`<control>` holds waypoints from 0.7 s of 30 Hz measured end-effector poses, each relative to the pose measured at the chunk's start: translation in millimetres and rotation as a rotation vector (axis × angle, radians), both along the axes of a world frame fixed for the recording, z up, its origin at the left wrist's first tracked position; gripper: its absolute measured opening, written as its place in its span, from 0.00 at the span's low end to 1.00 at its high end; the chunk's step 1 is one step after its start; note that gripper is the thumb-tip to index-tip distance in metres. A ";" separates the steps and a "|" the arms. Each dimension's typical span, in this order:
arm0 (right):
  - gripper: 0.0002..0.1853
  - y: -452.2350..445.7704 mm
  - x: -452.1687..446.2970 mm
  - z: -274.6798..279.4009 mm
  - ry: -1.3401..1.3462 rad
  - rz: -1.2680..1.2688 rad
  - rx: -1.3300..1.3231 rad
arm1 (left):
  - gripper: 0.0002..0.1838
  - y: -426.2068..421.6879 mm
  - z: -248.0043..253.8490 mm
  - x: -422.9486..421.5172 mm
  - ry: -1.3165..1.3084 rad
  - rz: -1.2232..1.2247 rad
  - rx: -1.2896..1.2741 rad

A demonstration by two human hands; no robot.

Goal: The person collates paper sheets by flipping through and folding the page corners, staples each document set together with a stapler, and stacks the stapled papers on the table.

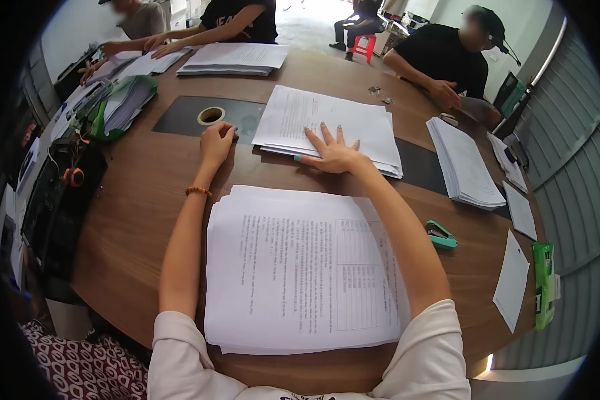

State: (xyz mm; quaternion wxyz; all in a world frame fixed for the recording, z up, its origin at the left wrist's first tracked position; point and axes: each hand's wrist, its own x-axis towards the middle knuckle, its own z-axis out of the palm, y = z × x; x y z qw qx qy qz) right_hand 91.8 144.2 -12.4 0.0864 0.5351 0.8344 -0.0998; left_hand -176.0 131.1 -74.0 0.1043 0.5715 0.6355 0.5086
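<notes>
My right hand [333, 150] lies with spread fingers on top of a stack of printed sheets [290, 113] in the middle of the table. Left of that stack, my left hand [218, 142] is closed at the table surface, just below a roll of tape [211, 117]; what its fingers hold, if anything, is too small to make out. A larger stack of printed paper [280, 267] lies between my forearms, close to my body. To the right of my right forearm is a green stapler [441, 235].
More paper stacks lie at the back [233, 59] and on the right [463, 163]. A green packet [544, 287] is at the right edge, a green folder [123, 107] at the left. Other people sit across the wooden table [133, 220], one [440, 67] at the right.
</notes>
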 end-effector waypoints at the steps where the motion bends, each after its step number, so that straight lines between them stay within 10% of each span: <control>1: 0.41 0.5 0.3 -0.7 0.033 0.012 0.013 | 0.06 0.9 0.7 0.3 0.027 0.009 0.000; 6: 0.28 -3.9 36.8 12.5 0.606 0.123 0.233 | 0.07 2.2 -2.1 -2.5 0.042 -0.017 0.012; 15: 0.12 -119.8 192.1 30.5 0.689 0.062 0.146 | 0.07 21.6 -14.2 -30.9 -0.139 -0.257 -0.009; 21: 0.11 -185.2 216.7 35.0 0.671 -0.136 0.140 | 0.08 -27.2 92.1 19.6 0.105 -0.423 -0.020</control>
